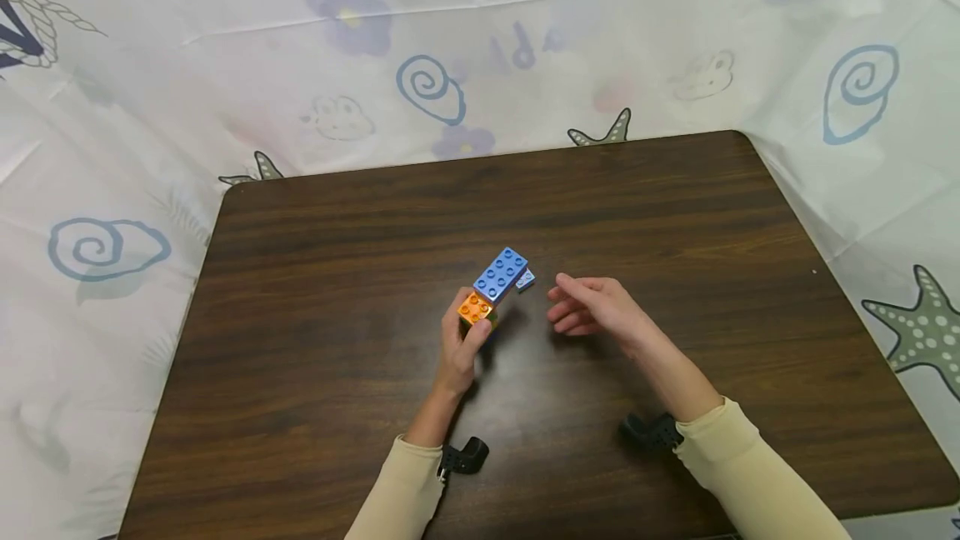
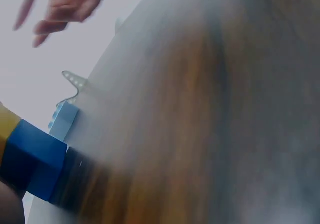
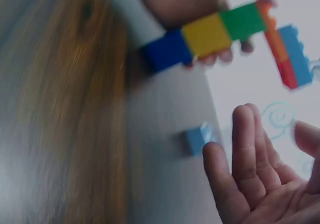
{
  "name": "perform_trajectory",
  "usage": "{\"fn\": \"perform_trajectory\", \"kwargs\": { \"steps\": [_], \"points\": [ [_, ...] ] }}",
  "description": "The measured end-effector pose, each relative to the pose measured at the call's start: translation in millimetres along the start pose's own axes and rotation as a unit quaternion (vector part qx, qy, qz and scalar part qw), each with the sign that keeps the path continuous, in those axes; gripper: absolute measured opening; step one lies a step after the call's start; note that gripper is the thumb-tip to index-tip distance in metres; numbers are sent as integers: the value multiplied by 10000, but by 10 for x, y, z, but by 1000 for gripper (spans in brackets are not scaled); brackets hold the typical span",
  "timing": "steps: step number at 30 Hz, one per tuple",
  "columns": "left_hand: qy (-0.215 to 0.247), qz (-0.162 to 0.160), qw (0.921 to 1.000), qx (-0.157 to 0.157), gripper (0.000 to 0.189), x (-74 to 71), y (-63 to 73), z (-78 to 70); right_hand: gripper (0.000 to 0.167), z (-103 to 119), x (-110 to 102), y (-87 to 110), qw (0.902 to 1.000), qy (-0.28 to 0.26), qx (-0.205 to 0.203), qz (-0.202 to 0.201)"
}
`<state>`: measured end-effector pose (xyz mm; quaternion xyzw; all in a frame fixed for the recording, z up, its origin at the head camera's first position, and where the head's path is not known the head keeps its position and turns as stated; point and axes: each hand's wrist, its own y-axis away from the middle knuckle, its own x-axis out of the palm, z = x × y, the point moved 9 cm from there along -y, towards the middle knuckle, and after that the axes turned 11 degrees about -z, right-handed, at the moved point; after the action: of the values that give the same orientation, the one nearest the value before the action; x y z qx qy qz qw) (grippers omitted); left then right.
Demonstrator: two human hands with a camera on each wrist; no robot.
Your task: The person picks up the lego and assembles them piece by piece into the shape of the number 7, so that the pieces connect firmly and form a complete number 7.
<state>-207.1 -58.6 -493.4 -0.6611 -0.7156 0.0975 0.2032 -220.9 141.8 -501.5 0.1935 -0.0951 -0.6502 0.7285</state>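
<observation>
My left hand [image 1: 456, 350] grips a stack of toy building bricks above the table. From the right wrist view, the stack runs through a dark blue brick [image 3: 167, 50], a yellow brick [image 3: 207, 34] and a green brick [image 3: 243, 22] to an orange brick [image 3: 275, 40]. A red brick [image 3: 286, 74] and a long blue brick [image 1: 500, 275] jut out sideways at the top. Beyond the stack a small light blue brick [image 1: 526, 279] lies on the table, partly hidden in the head view. To its right hovers my right hand [image 1: 596, 307], fingers relaxed and holding nothing.
A dark wood-grain table [image 1: 337, 257] spreads beneath both hands. Behind it and at its sides hangs a white cloth [image 1: 247, 65] printted with shells and starfish. Black wrist cameras [image 1: 465, 457] are worn at both sleeves.
</observation>
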Motion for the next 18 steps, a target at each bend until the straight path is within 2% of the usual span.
{"fn": "perform_trajectory", "kwargs": {
  "steps": [4, 7, 9, 11, 14, 18],
  "points": [
    [-102, 57, 9999, 102, 44, -56, 20, -17, 42, -93, -71, -117, 9976, 619, -304, -109],
    [-331, 17, 9994, -70, 45, -95, 50, -12, 33, -92, -77, -176, 9887, 1280, -733, -275],
    [-589, -10, 9981, -176, 46, -115, 61, -25, 30, -45, -68, -205, 9743, 1890, -1116, -514],
    [-826, 16, 9964, -214, 46, -115, 63, -92, 29, 19, -45, -225, 9541, 2491, -1468, -786],
    [-1036, 89, 9946, -66, 44, -91, 47, -265, 35, 113, 9, -243, 9226, 3191, -1868, -1099],
    [-1267, 107, 9917, 173, 42, -53, 8, -440, 48, 213, 130, -258, 8929, 3699, -2246, -1245]
  ]
}}
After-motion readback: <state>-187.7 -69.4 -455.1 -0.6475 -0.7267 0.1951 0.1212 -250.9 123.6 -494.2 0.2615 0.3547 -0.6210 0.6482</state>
